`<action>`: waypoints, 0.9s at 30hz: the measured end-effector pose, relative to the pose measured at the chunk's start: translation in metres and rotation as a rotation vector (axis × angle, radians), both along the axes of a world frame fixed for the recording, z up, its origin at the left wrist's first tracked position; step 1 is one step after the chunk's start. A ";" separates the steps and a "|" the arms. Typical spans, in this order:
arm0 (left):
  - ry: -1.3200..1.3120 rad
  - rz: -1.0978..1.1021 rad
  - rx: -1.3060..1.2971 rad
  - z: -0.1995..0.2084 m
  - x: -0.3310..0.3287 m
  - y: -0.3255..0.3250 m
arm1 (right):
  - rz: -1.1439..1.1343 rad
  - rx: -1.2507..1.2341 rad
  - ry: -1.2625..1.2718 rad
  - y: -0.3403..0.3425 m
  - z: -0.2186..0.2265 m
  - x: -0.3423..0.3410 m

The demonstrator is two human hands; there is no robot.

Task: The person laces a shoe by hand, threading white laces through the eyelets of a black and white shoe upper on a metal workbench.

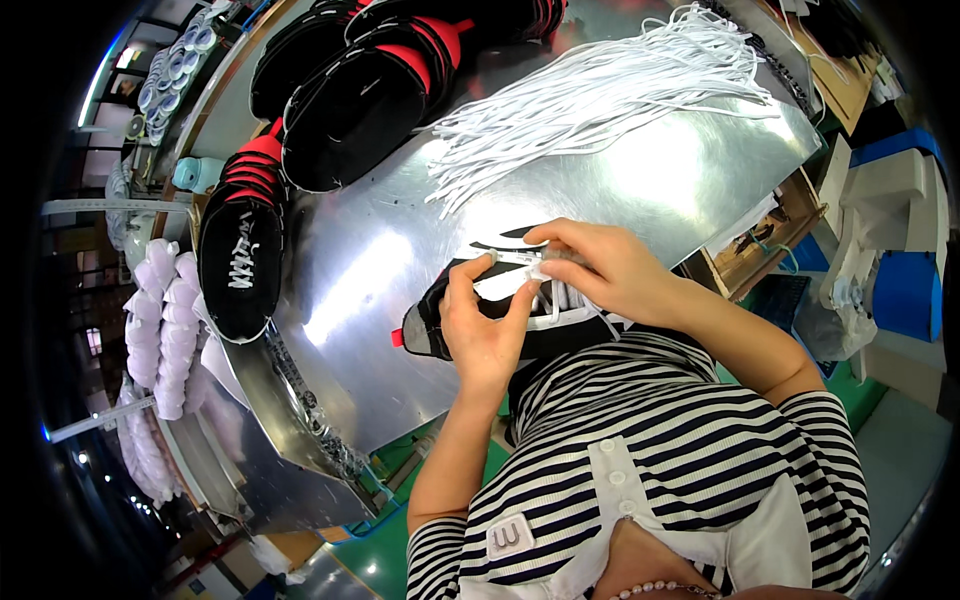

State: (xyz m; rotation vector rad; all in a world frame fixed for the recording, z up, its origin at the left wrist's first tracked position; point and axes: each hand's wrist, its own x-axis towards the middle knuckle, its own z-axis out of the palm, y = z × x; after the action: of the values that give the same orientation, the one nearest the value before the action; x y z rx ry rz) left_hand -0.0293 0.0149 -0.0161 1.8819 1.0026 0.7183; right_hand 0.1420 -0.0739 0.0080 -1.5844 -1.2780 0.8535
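A black shoe upper (pixel 560 340) lies at the near edge of the metal table, with a red tab at its left end. White lace (pixel 568 300) runs across its eyelets in rows. My left hand (pixel 480 335) grips the upper's opening, thumb and index finger bent toward the white tongue area. Against the top eyelets, my right hand (pixel 610 268) pinches a piece of white shoelace between thumb and fingers. The fingertips of both hands nearly meet there, so the exact lace end is partly hidden.
A long bundle of white laces (pixel 600 95) is spread over the metal table (pixel 360 270). Stacked black uppers with red linings (pixel 350 115) stand at the far left, beside a laced stack (pixel 240 265). An open wooden drawer (pixel 765 235) juts out on the right.
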 end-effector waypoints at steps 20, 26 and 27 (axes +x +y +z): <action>-0.055 -0.024 -0.004 0.003 -0.004 -0.006 | 0.060 -0.025 -0.325 -0.009 -0.002 -0.005; -0.114 -0.008 -0.148 0.005 -0.004 -0.015 | 0.182 -0.157 -0.608 0.017 0.008 -0.014; -0.038 -0.017 -0.026 0.007 -0.003 -0.015 | 0.166 -0.072 -0.671 0.021 0.004 -0.021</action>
State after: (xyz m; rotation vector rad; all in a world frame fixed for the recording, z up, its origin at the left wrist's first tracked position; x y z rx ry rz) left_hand -0.0323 -0.0004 -0.0087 1.8459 0.9667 0.7251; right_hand 0.1214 -0.0530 0.0122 -1.9251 -1.8817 0.4716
